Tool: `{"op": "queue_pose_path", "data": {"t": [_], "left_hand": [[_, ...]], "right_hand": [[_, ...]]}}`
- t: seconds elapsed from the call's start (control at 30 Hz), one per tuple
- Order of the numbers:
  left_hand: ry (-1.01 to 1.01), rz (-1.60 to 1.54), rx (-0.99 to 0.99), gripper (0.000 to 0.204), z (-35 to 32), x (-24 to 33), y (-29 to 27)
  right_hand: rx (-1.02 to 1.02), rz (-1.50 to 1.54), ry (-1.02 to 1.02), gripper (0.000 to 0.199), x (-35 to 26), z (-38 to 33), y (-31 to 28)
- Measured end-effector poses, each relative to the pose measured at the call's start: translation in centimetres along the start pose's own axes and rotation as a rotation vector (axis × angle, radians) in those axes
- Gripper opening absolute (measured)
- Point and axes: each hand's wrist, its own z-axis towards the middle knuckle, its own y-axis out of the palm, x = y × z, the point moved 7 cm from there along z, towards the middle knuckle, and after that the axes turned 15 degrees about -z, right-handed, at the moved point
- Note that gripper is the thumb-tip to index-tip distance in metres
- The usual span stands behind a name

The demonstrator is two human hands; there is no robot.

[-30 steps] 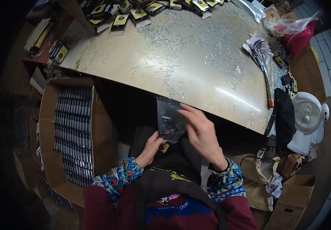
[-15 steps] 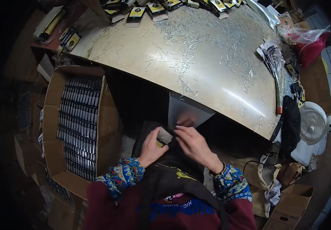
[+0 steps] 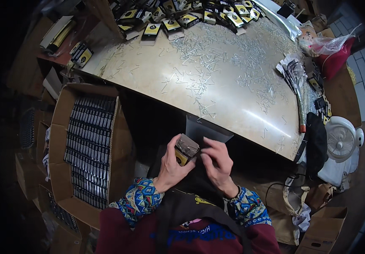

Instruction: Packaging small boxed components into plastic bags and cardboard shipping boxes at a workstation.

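Observation:
My left hand (image 3: pixel 172 163) grips a small black-and-yellow packet (image 3: pixel 185 150) with a grey wrapped top, held over my lap just below the table edge. My right hand (image 3: pixel 217 163) rests beside it, fingers bent and touching the packet's right side and a dark flat bag (image 3: pixel 208 132) that hangs at the table's near edge. Both patterned sleeves come up from the lower edge of the picture.
A metal-topped table (image 3: pixel 216 80) carries scattered small metal staples and a row of black-and-yellow packets (image 3: pixel 178 19) along its far edge. An open cardboard box (image 3: pixel 64 127) packed with dark packets stands at my left. A white fan (image 3: pixel 339 142), bags and cartons stand at the right.
The dark bag that my right hand held up a second ago has dropped to the table edge. The small packet has come up into my left hand, with both hands closing around it.

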Motion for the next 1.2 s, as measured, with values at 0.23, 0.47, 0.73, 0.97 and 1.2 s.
{"op": "queue_pose_path", "data": {"t": [0.23,0.47,0.73,0.97,1.2], "left_hand": [[0.207,0.097,-0.075,0.084,1.0,1.2,0.9],[0.294,0.145,-0.055,0.063,1.7,2.0,0.9],[0.092,0.198,0.022,0.063,2.7,3.1,0.9],[0.197,0.308,-0.014,0.060,2.6,3.1,1.2],[0.204,0.265,-0.017,0.050,3.0,2.4,0.5]], "right_hand": [[-0.173,-0.120,-0.035,0.029,-0.7,0.6,0.9],[-0.020,0.005,0.058,0.021,-0.7,1.0,0.1],[-0.188,0.408,0.465,0.028,1.8,-0.3,2.2],[-0.122,0.466,0.675,0.023,1.9,-0.1,2.7],[-0.011,0.282,0.485,0.021,0.6,0.6,2.9]]}}
